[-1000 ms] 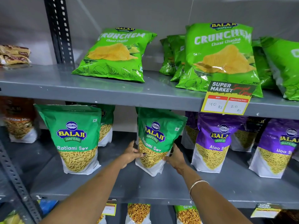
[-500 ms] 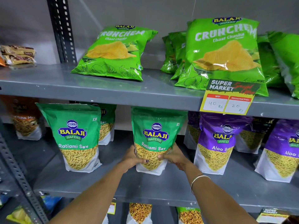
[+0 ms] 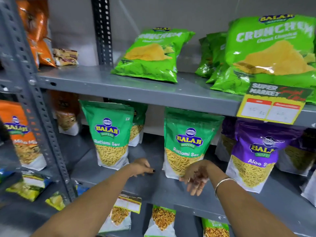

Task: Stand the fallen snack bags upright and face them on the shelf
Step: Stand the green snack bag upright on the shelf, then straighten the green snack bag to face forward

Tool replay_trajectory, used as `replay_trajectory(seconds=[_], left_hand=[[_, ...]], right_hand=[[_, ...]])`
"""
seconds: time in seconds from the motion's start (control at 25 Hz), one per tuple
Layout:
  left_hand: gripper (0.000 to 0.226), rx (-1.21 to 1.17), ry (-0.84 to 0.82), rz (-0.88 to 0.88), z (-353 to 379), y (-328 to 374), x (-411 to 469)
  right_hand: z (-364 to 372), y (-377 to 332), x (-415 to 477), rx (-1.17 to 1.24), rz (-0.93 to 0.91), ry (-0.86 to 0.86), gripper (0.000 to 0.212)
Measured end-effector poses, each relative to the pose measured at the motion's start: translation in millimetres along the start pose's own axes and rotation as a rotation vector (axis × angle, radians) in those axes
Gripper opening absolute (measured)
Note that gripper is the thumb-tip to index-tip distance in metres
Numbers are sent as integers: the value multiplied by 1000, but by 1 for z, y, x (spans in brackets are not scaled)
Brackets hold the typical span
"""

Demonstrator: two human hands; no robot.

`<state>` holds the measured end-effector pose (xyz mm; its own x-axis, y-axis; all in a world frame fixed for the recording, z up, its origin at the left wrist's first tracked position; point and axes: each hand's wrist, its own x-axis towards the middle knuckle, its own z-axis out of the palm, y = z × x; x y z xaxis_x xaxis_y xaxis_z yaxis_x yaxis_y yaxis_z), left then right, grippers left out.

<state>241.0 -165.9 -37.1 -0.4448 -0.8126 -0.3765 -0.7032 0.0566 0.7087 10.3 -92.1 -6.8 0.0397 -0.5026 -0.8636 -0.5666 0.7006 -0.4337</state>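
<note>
A green Ratlami Sev bag [image 3: 187, 142] stands upright, label forward, on the middle shelf [image 3: 162, 189]. My left hand [image 3: 142, 167] hovers just left of its base, fingers loosely curled, holding nothing. My right hand [image 3: 196, 178] hangs in front of its lower right corner, fingers apart and pointing down, off the bag. A second Ratlami Sev bag [image 3: 110, 134] stands upright further left, with another behind it. On the upper shelf [image 3: 136, 89] a light green Crunchem chip bag [image 3: 152, 55] lies leaning back.
Purple Aloo Sev bags [image 3: 256, 156] stand to the right. More Crunchem bags [image 3: 270, 52] fill the upper right above a yellow price tag [image 3: 271, 106]. Orange bags [image 3: 18, 134] sit beyond the perforated upright [image 3: 42, 120] at left. Lower shelf bags [image 3: 162, 221] are below.
Both hands have let go of the middle Ratlami Sev bag and drawn back toward me; the bag stays standing and facing front. The view has swung left.
</note>
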Motion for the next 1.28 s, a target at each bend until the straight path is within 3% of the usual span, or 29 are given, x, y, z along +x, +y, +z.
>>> replay_trajectory(seconds=[0.08, 0.16, 0.28, 0.4, 0.56, 0.72, 0.88, 1.28], left_hand=[[14, -134, 4, -52, -33, -29, -13], [20, -211, 58, -101, -66, -63, -18], [36, -228, 100, -240, -105, -111, -15], [45, -296, 273, -89, -135, -138, 6], [68, -338, 201, 69, -150, -149, 22], [57, -358, 204, 100, -145, -152, 2], [59, -312, 168, 115, -142, -152, -26], [65, -199, 197, 109, -135, -162, -50]], right_hand=[[26, -40, 7, -22, -136, 46, 19], [61, -82, 22, 19, -289, 218, 11], [106, -134, 57, 162, -494, 497, 69], [135, -171, 83, 386, -622, 558, 81], [156, -188, 93, 584, -670, 580, 72], [181, -188, 69, 588, -677, 644, 61], [205, -177, 50, 564, -605, 664, 67], [225, -168, 41, 499, -644, 654, 64]])
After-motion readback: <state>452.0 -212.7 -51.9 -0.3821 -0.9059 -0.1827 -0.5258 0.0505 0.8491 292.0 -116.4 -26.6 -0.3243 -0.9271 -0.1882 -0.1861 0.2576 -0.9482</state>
